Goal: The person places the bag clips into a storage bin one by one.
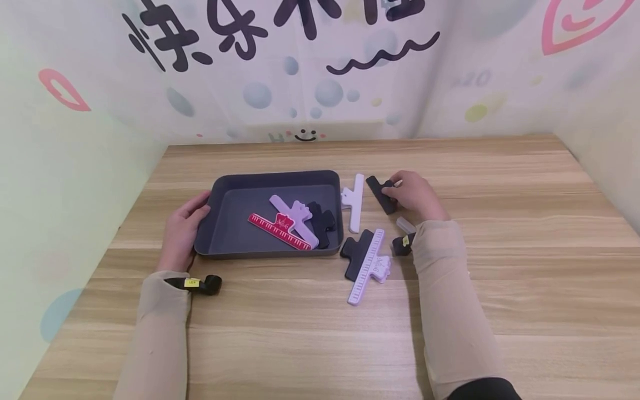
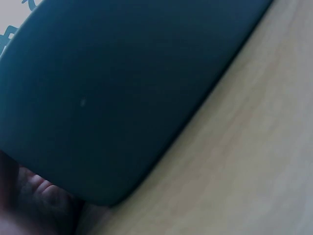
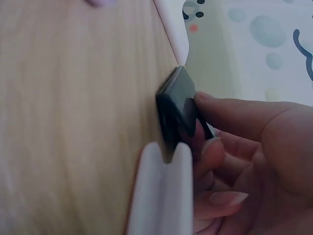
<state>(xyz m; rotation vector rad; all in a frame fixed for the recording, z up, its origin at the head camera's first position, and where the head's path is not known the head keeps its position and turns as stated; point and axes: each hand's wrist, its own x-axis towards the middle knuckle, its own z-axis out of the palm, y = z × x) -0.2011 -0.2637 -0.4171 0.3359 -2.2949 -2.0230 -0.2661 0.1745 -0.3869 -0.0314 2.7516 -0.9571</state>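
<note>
The right hand (image 1: 414, 193) pinches a black clip (image 1: 381, 195) between nearly closed fingers; steady pressure should prevent slip. The left hand (image 1: 181, 229) touches the tray (image 1: 237, 214), finger closure indeterminate.

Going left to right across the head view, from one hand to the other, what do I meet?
Left hand → tray → white clip → gripped black clip → right hand.
</note>
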